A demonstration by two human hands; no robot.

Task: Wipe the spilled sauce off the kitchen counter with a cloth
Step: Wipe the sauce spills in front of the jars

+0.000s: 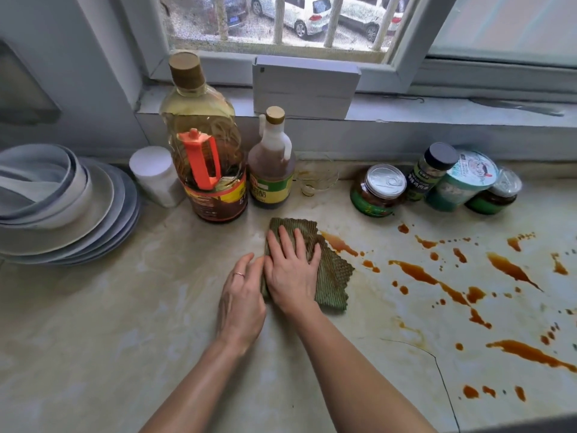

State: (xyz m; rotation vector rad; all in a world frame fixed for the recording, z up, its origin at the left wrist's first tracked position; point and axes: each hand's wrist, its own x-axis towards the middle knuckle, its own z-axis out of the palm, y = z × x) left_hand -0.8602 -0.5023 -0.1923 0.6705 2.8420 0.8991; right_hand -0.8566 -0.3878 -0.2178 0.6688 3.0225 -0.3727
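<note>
While our right hand (pixel 292 270) lies flat on the green cloth (pixel 331 273), fingers (pixel 301 242) spread and pressing it to the counter (pixel 125 323), our left hand (pixel 242 303) rests just beside it on the left, fingers loosely together and touching the cloth's near-left edge; we cannot tell whether they pinch it.

Item, cloth: waffle-textured, folded, mid-counter, in front of the vinegar bottle (pixel 271 164) and oil bottle (pixel 206 142). We judge it soft, light and limp, already stained brown on its right part; best held by a flat palm on top, not by a corner, so that it does not bunch.

Item, sauce (pixel 418 273): brown streaks and drops, starting at the cloth's right edge and running to the right and near right. Most of it remains unwiped.

Item, jars (pixel 379 190): far right, behind the spill, near enough to be knocked by a wide sweep.
</note>
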